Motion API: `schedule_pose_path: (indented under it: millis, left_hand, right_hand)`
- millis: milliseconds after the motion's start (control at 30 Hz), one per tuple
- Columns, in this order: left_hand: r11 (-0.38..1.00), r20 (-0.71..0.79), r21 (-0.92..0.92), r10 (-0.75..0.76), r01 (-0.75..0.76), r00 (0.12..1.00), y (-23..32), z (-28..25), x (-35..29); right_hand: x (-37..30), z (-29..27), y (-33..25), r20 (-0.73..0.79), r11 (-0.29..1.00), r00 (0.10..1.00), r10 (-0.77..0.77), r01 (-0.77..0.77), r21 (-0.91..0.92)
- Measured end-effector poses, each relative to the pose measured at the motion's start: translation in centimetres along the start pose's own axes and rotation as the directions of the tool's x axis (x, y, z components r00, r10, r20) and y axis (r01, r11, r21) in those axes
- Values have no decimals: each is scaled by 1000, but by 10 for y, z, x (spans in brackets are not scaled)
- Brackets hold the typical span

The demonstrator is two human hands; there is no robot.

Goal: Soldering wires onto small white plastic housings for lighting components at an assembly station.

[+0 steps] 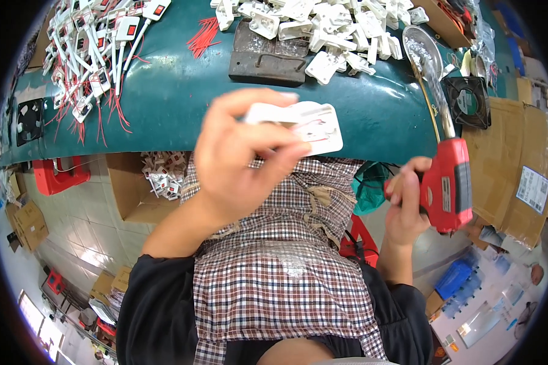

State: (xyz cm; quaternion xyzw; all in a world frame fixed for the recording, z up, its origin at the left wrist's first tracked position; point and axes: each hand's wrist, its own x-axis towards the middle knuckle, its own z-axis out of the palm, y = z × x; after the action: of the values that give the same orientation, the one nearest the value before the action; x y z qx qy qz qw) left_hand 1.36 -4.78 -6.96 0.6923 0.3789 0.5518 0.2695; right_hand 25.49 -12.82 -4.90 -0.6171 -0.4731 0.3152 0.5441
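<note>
My left hand [234, 140] is raised over the near edge of the table, its fingers closed round a white plastic housing [326, 125]. Thin reddish wire shows inside the housing's open face; the hand is slightly blurred. At the right, my right hand [407, 198] grips a red and black pistol-grip power tool [447, 182]. A long silvery shaft [441, 106] runs up from the tool, its far end over or beside an oval metal dish [418, 38] of small shiny pieces. Exactly what its tip touches is hard to tell.
Several white plastic parts [356, 30] lie heaped behind a dark metal block with a handle [268, 64]. At far left are white cabled pieces with red switches [100, 42]. Red wires [204, 35] lie between. A black fan [469, 102] and cardboard box [499, 164] stand right.
</note>
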Motion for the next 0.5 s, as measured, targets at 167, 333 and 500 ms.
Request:
schedule_pose_path:
  millis: [167,333,500]
  left_hand:
    - [768,74,-391,-523,507,849,-11,-52,10]
    - [680,158,-66,-715,730,681,-20,-167,-21]
    - [413,113,314,-910,855,399,-39,-242,-72]
  right_hand:
    - [29,28,29,-99,992,995,-4,-8,-128]
    - [75,45,61,79,812,892,-444,438,-384]
    - [101,52,76,107,585,820,-562,486,-649]
